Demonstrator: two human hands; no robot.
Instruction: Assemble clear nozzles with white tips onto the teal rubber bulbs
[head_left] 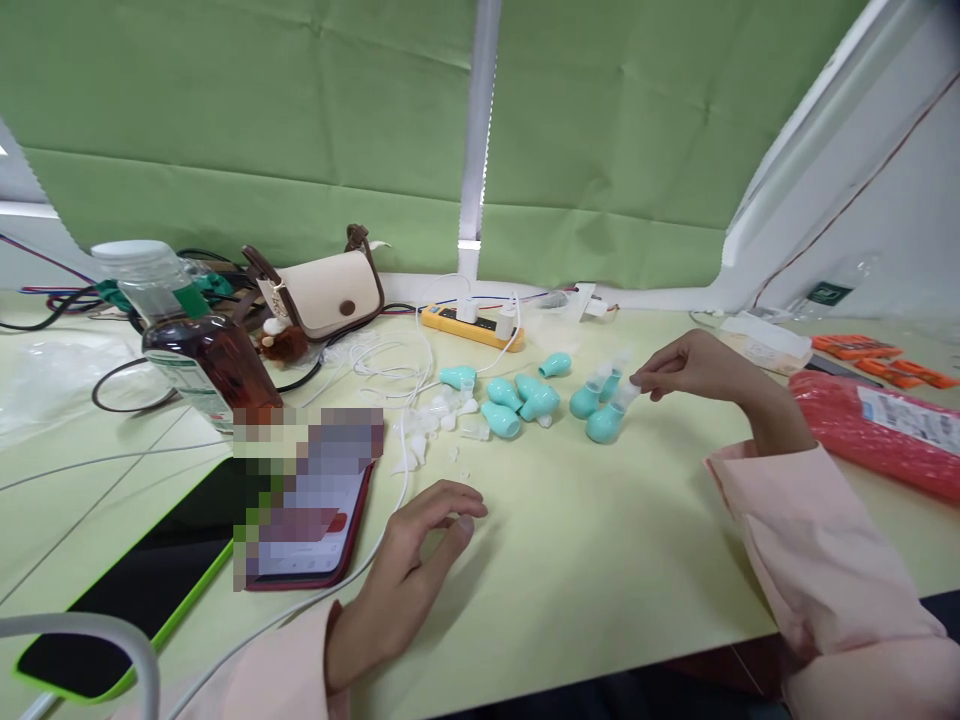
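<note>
My right hand pinches the clear tip of a teal squeeze bulb between thumb and fingertips. That bulb stands tilted on the table, beside two more teal bulbs fitted with clear tips. My left hand rests on the table near the front, holding nothing, with thumb and forefinger apart. Beyond it lies a group of several loose teal bulbs. Left of those bulbs is a scattered heap of small translucent plastic tips. A separate bulb lies farther back.
At left are a bottle of dark liquid, a green-edged phone and a red-cased phone. White cables cross the table. Behind stand a cream handbag and yellow power strip. A red wrapped package lies right.
</note>
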